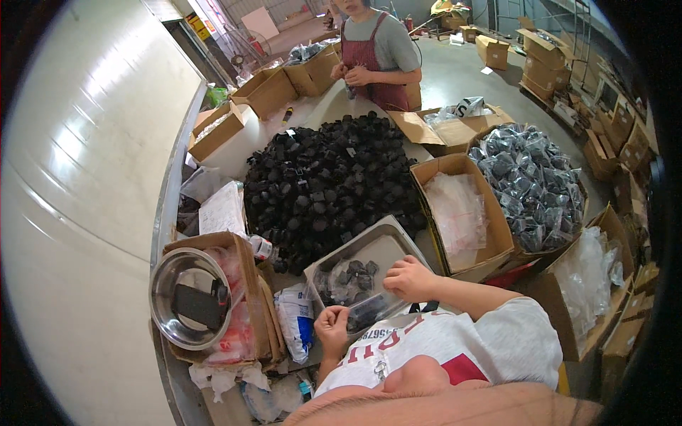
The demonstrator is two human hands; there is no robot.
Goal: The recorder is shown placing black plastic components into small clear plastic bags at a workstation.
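A metal tray (390, 241) lies in front of me, with several small black parts (356, 275) and some clear film in it. Over its near side stretches a clear plastic bag (371, 309), with something dark showing through or beneath it. My left hand (332, 329) pinches the bag's left end at the tray's near-left corner. At the other end my right hand (408, 279) is closed, fingers curled on the bag's edge. Beyond the tray spreads a large heap of black plastic parts (327, 184).
A box of flat clear bags (458, 213) stands to the right, beside a box of bagged dark parts (526, 184). On the left, a steel bowl (162, 312) holding a black phone-like object (195, 305) rests on a carton. Across the heap stands a co-worker (376, 57), hands together.
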